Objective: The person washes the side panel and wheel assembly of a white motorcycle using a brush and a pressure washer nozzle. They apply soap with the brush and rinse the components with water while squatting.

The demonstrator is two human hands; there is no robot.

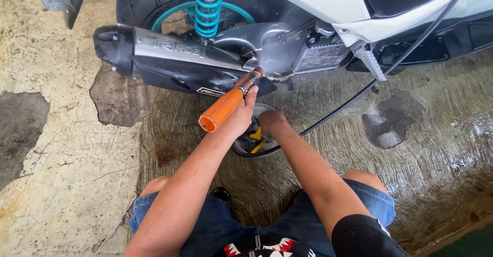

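While my left hand [241, 114] gripped the orange-handled screwdriver [226, 105] under the exhaust [169, 56], fingers wrapped tight, I judged keeping it straight mattered. My right hand [270, 122] reached into the metal bowl [241, 146]; its fingers' state I couldn't tell.

Orange tool handle [222, 109]; teal shock spring [208, 6]; white scooter body [328, 0].

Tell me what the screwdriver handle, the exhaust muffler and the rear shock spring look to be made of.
Screwdriver handle: likely plastic, smooth, uniform bright orange with a soft sheen.
Exhaust muffler: seemingly metal, a brushed grey panel with embossed lettering, black end cap and black lower cover.
Rear shock spring: probably steel coil, coated glossy teal, judging by the bright highlights.
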